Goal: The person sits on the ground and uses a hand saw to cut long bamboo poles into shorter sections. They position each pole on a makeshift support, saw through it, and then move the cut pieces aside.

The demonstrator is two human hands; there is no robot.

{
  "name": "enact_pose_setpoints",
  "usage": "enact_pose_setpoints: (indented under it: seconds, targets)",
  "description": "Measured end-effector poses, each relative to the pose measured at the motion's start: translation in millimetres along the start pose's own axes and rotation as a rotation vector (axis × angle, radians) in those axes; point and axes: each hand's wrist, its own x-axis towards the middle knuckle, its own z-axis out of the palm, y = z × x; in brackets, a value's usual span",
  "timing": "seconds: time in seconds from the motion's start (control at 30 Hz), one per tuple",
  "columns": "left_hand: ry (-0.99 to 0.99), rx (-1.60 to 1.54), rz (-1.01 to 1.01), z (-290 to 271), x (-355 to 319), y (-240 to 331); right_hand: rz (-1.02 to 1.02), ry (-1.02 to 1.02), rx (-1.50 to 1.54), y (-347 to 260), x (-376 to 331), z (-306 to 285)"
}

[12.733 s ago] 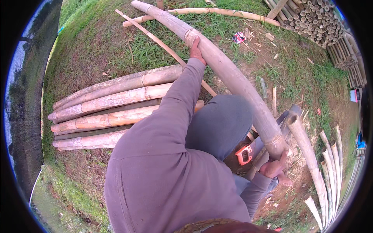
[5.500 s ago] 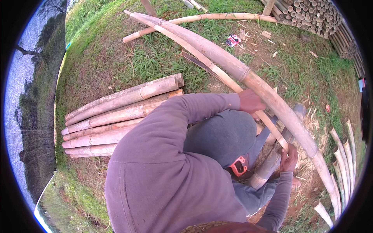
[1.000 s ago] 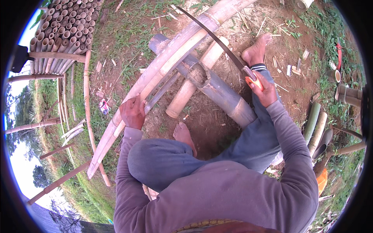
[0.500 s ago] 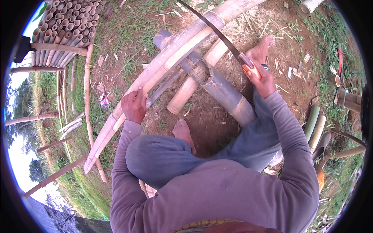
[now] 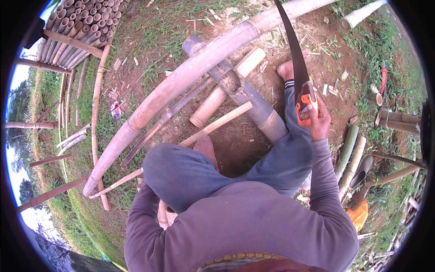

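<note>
Head view: mind the clearance, steady the load

Leftmost, the long, round, pale tan bamboo pole (image 5: 190, 74) slants up from the lower left and passes over the thick, grey, notched bamboo log (image 5: 263, 108). Next comes the purple-grey fabric sleeve (image 5: 146, 214); its left hand is out of sight, so whether it is spread, pressed or pinching cannot be told. Beyond the blue-grey trousered knee (image 5: 170, 174), the slim, pale bamboo strip (image 5: 217, 122) reaches toward the log. Further right, the bare foot (image 5: 284, 71) partly shows behind the orange-handled saw with a dark, curved blade (image 5: 297, 63), upright in view. Farthest right, the bare right hand (image 5: 321, 119) wraps its fingers around the handle. Good handling here likely means a firm, relaxed grip, a straight wrist, and teeth well away from foot and knee.
</note>
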Motion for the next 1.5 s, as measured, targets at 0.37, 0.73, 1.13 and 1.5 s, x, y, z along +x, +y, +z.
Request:
enact_pose_setpoints:
  seconds: [0.37,0.73,1.13,1.5]
  targets:
    - [0.183,0.127,-0.078,-122.2,173.3,45.4,0.036,0.053,0.239,-30.3,-53.5,53.6]
    - [-0.02,-0.119,-0.075,-106.0,112.8,-34.7,-0.024,-0.031,0.182,-71.1,-66.2,101.2]
    - [0.025,-0.173,-0.178,-82.9,49.7,-122.9,-0.093,-0.427,0.276,-102.1,-79.2,162.5]
    - [-0.168,-0.208,-0.117,-85.1,86.9,-159.4,-0.184,-0.503,0.134,-90.2,-98.7,164.7]
